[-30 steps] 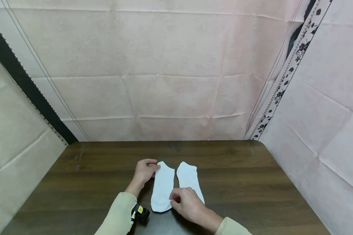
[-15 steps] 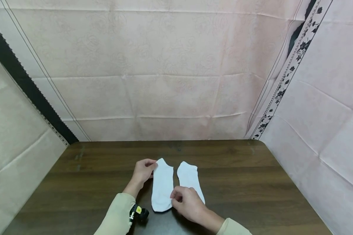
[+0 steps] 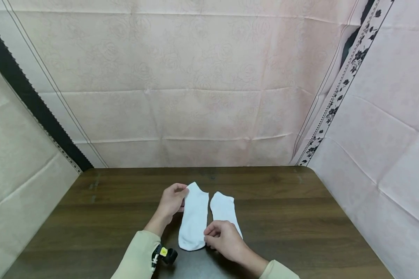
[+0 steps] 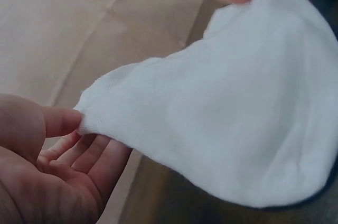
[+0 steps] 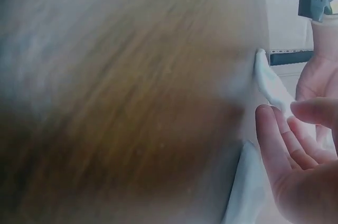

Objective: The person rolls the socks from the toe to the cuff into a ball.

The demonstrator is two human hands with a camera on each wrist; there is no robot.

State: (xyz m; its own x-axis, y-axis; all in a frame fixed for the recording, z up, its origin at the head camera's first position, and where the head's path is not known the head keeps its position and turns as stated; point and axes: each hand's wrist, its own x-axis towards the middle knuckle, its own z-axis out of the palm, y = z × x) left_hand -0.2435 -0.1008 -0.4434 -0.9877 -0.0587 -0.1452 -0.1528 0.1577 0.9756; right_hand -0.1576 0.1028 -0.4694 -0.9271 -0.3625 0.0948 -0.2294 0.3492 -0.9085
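Between thumb and fingers of the left hand [image 3: 172,200], the far end of the left white sock [image 3: 194,217] is pinched and lifted. Its near end is pinched by the right hand [image 3: 223,240]. Laying it over the right white sock [image 3: 224,211], just beside on the tabletop [image 3: 300,217], seems next; ends must be lined up.

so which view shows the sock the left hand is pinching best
The left wrist view: the sock fills it, its edge pinched by the left hand. The head view shows it whole but small. The right wrist view shows only a blurred strip.
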